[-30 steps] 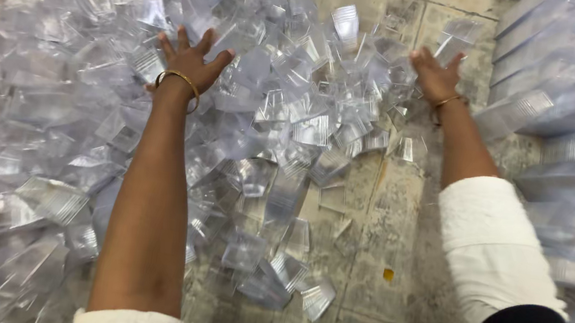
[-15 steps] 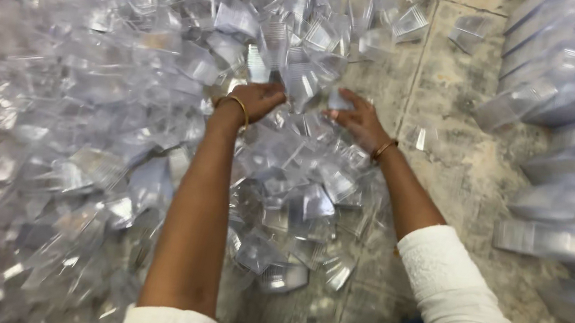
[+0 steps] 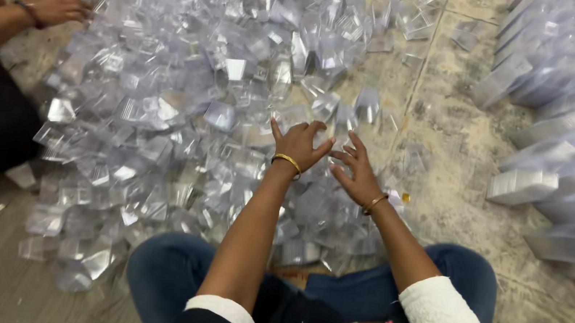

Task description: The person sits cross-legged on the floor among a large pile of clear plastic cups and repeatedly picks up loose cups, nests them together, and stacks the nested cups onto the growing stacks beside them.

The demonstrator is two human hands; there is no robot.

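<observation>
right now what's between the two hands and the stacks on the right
In the head view, between the right hand and the stacked flat packs lies mostly bare stone floor, with one or two stray clear pieces; the left hand sits farther off.

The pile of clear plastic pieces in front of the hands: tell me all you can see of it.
The pile of clear plastic pieces is a wide, loose heap of small transparent, glossy folded pieces, lying jumbled at all angles on the stone floor. It spreads from the top of the view down to the seated person's knees. The left hand and right hand rest spread on its near edge. Another person's hand touches its far-left side.
</observation>
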